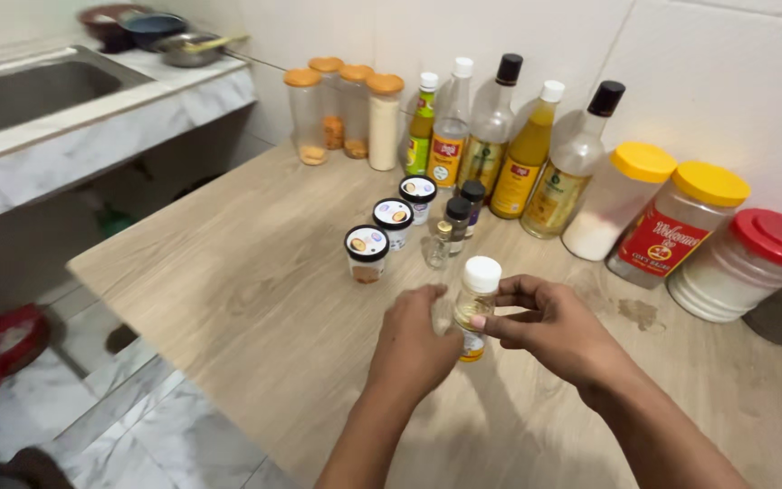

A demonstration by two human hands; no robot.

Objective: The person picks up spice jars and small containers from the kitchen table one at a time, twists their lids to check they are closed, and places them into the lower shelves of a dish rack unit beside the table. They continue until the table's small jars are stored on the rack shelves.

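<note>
Wooden tabletop runs under our two hands, which meet near the front edge around a small bottle with a white cap and pale yellow liquid inside. Our right hand grasps it from the right side, thumb and fingers wrapped about its middle, while our left hand is curled against its left side and lower part; we cannot tell how firmly that hand grips, since its back hides the fingers. The bottle stands upright, its long axis vertical, and its base seems to rest on or just above the wood. It lies between the hands, with the right hand showing the clearer hold. Just beyond, a little to the left, three small tubs with dark-rimmed lids sit in a slanting row, and two little dark-capped bottles and a tiny clear glass stand beside them. Farther back, along the white wall, come orange-lidded jars, then tall sauce and oil bottles, then big jars with yellow lids and a red lid at far right. At far left a steel sink sits in a marble counter.
</note>
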